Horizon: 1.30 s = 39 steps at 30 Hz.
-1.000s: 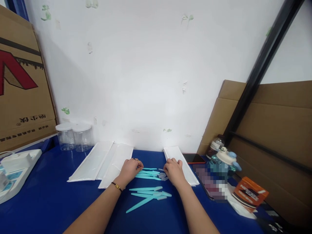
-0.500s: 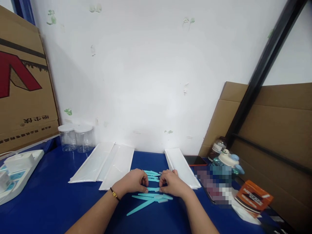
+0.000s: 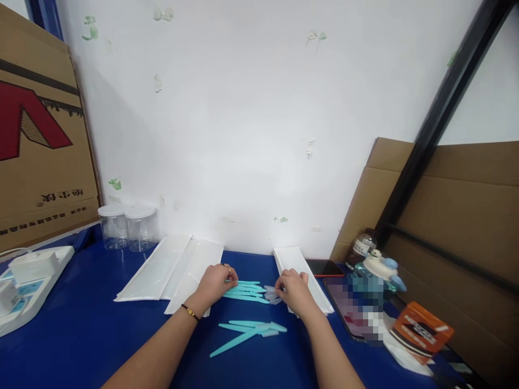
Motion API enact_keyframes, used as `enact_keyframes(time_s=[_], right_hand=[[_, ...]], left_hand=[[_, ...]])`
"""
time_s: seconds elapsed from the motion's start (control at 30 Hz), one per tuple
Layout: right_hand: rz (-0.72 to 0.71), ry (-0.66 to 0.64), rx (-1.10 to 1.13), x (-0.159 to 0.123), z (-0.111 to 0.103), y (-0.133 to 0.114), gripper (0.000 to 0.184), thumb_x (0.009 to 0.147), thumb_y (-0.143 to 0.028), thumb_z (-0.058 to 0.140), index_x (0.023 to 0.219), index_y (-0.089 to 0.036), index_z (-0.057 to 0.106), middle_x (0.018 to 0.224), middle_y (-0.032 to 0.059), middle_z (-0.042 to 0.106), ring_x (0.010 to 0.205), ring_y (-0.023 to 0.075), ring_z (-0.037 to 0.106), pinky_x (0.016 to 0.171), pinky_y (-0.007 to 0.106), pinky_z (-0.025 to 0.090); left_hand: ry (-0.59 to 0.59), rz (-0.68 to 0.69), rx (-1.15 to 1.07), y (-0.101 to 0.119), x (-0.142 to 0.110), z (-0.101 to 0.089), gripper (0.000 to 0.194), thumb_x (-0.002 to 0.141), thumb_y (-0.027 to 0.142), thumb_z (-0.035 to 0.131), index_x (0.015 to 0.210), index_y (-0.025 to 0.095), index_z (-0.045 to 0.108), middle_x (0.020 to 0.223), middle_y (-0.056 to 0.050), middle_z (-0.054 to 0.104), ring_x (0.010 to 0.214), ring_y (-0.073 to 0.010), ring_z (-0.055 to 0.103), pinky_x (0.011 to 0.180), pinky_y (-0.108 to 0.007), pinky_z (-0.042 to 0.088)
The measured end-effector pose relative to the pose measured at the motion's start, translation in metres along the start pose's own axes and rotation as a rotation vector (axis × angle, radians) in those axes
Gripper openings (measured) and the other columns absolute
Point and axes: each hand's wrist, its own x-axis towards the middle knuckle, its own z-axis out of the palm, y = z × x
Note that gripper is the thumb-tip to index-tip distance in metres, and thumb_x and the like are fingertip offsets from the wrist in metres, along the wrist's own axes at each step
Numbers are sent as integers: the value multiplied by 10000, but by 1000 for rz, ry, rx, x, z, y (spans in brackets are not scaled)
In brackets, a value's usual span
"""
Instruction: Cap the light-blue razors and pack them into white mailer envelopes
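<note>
Right, starting at the far left, a printed cardboard box (image 3: 44, 178) is standing behind a white power strip (image 3: 47, 294), and 2 clear jars (image 3: 140, 232) with white lids are sitting side by side near the wall (image 3: 227, 135). Next along, flat white sleeves (image 3: 156, 270) are lying overlapped on the blue bench (image 3: 81, 351).

Now the left hand (image 3: 214, 283) is reaching over the right edge of those sleeves, its fingers curling nearly closed at the left ends of the upper turquoise tools (image 3: 245, 296); whether it is gripping any, I cannot tell. That upper group is lying roughly parallel between the hands, with translucent tips (image 3: 271, 296) pointing right. Nearer the camera, a lower turquoise group of at least 3 tools (image 3: 233, 343) is lying crossed and fanned on the bench.

Over to the right hand (image 3: 298, 292): it is bending its fingers, partly closed, just beside the translucent tips, and its hold is too unclear to call. More white sleeves (image 3: 314, 286) are lying partly beneath it.

Further right, a red-edged phone (image 3: 324, 268) is lying near the wall, a partly pixelated phone (image 3: 344, 313) is resting nearer, and a dark bottle (image 3: 360, 247), a teal bottle (image 3: 375, 270) and an orange pouch (image 3: 421, 332) are standing near the cardboard sheet (image 3: 466, 216).
</note>
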Motion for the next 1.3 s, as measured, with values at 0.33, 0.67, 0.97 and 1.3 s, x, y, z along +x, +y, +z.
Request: enact_keyframes(time_s=[0.33, 0.67, 0.97, 1.3], right_hand=[[-230, -332, 246, -16, -10, -25, 191, 619, -381, 744, 746, -248, 695, 803, -23, 606, 852, 177, 522, 822, 319, 249], [-116, -274, 424, -14, 4, -26, 197, 550, -301, 796, 660, -200, 668, 671, -41, 566, 615, 105, 486, 601, 226, 347], [0, -87, 444, -6, -1, -10, 122, 695, -289, 690, 661, -178, 655, 708, 2, 620, 632, 126, 534, 559, 217, 373], [3, -77, 29, -9, -12, -10, 75, 741, -245, 641, 795, -244, 694, 852, 5, 660, 877, 186, 541, 782, 328, 235]], left_hand=[[-78, 68, -187, 10, -11, -2, 197, 697, 379, 625, 781, 203, 651, 755, 7, 631, 709, -141, 571, 601, -213, 379], [-423, 233, -284, 30, -29, -11, 221, 659, 400, 676, 782, 217, 698, 662, 29, 643, 571, -107, 541, 480, -188, 337], [-53, 270, 70, 26, -15, -12, 146, 779, 250, 529, 729, 224, 664, 814, -9, 661, 776, -168, 571, 690, -259, 354], [20, 137, 143, 13, -1, 8, 107, 804, 226, 543, 844, 221, 643, 895, -27, 645, 892, -202, 569, 771, -304, 351]])
